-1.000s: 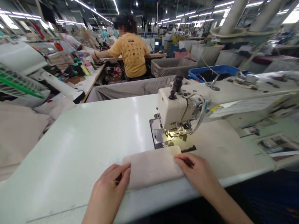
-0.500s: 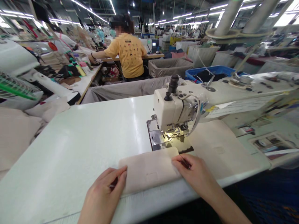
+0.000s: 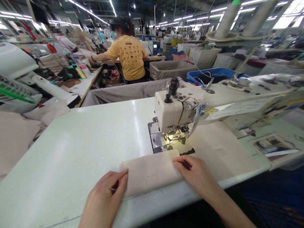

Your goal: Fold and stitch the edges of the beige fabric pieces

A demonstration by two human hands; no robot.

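A folded beige fabric piece is lying flat near the front edge of the white table, just before the sewing machine. The left hand is pinching its left end, while the right hand is pressing its right end (fingers curled). The cloth is looking soft, matte, rectangular; no writing is showing legibly.

Two hands: left hand, right hand. One folded cloth, one sewing machine, one blue bin, one co-worker.
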